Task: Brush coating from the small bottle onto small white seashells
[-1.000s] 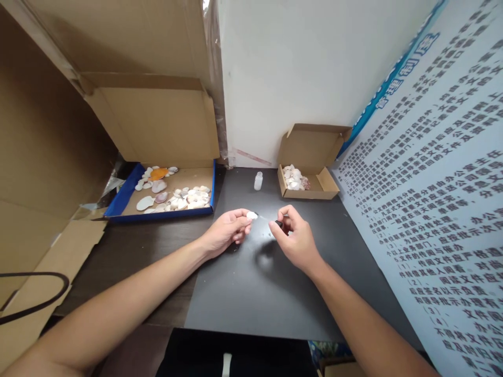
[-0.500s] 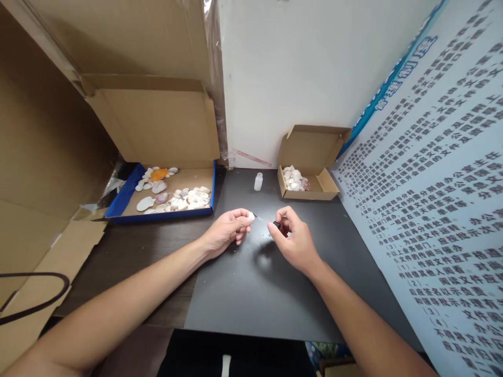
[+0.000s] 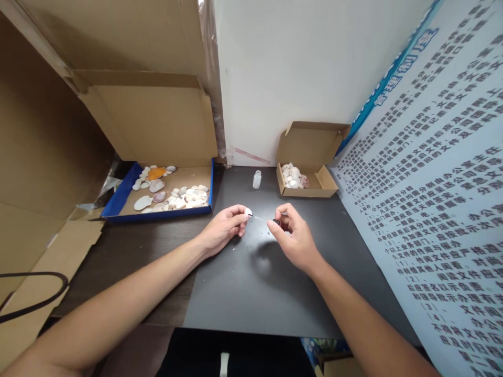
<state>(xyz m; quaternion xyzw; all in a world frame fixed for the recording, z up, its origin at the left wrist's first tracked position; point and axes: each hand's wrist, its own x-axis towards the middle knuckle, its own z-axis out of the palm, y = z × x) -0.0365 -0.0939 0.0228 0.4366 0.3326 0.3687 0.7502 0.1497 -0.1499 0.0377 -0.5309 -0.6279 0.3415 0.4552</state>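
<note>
My left hand [image 3: 227,228] pinches a small white shell [image 3: 248,211] between thumb and fingertips, above the dark mat. Facing it, my right hand [image 3: 291,233] grips the black cap [image 3: 276,222] of a brush. From the cap a thin, clear stem [image 3: 261,218] runs left, and its dark tip meets the shell at the edge of my left fingertips. Beyond both hands, a small uncapped bottle [image 3: 257,180] with whitish contents stands upright on the mat.
At the left, an open blue-edged box [image 3: 157,213] holds several shells, white ones and an orange one. A smaller open cardboard box [image 3: 310,192] with several shells stands at the back right. A printed poster [image 3: 444,173] lines the right side, and a white wall [image 3: 298,63] rises behind.
The brush tip has come closer to the shell and now touches it. The view has shifted slightly, while both hands keep their hold.
</note>
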